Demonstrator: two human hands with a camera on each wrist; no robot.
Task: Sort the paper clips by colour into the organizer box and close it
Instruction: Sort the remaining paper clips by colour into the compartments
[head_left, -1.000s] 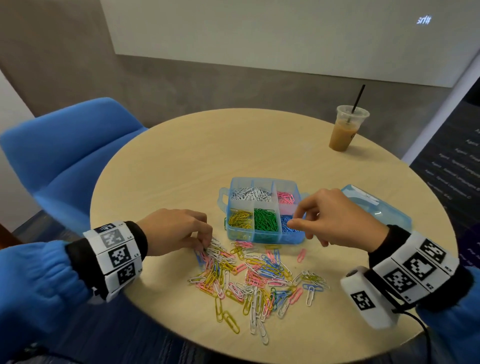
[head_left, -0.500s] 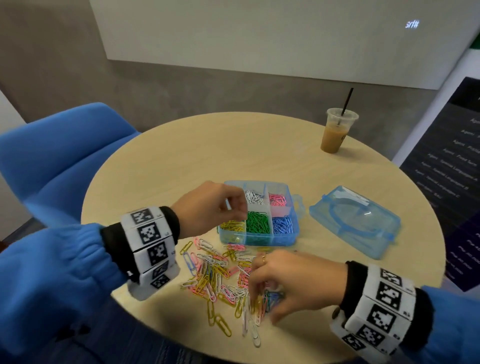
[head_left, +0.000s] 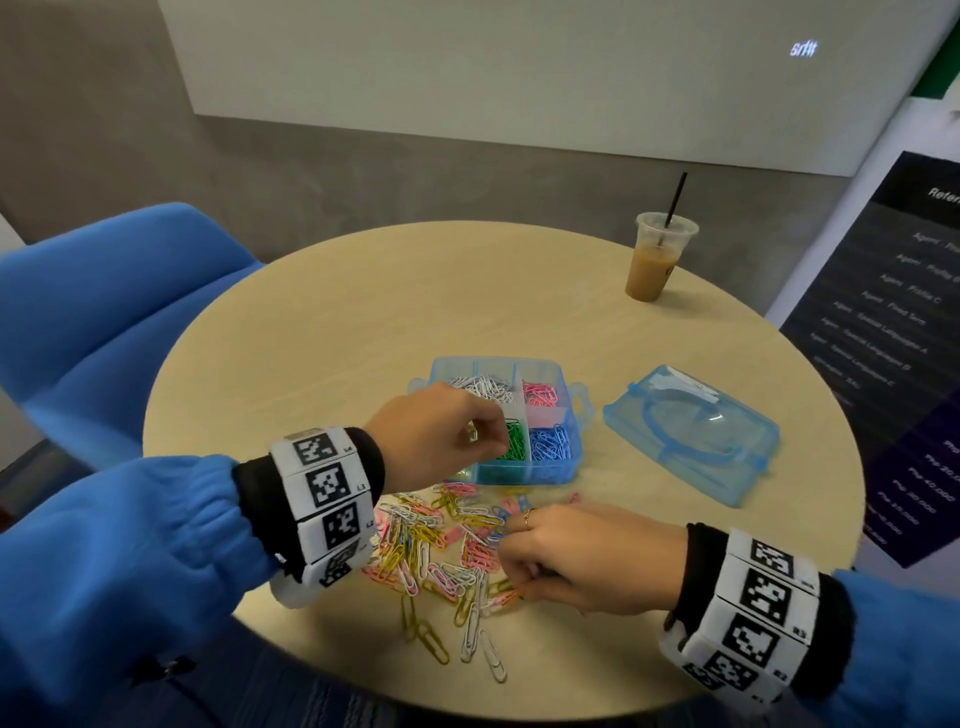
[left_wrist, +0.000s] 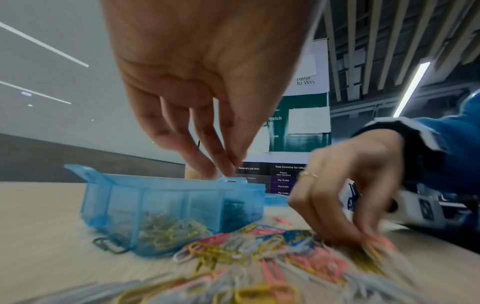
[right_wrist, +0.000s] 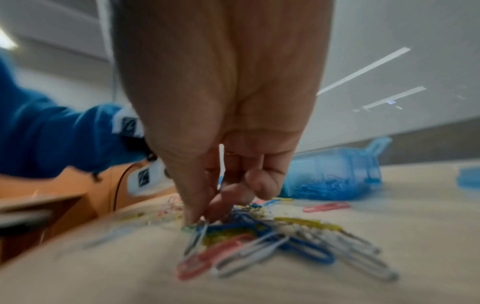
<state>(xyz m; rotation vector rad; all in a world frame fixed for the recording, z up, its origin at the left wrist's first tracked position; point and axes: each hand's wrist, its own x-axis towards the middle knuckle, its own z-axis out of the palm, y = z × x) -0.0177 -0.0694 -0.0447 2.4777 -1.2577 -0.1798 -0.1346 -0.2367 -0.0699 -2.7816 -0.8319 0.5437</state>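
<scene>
Round wooden table (head_left: 363, 322); far half bare save for an iced coffee cup (head_left: 655, 260) near the far right rim. Organizer box (head_left: 550, 470), blue, open, mid-table: white, pink, green, blue and yellow clips in separate compartments. Lid (head_left: 691, 431) lying apart to its right, inside the table edge. Loose paper clips (head_left: 441, 545), mixed colours, spread between box and near rim, several close to that edge. Left hand (head_left: 434, 441) above the box's near-left corner, fingertips (left_wrist: 221, 168) drawn together; whether they hold a clip cannot be told. Right hand (head_left: 587, 558) on the pile, fingers curled, pinching among clips; which one is blurred. Blue chair (head_left: 104, 312) at left.
</scene>
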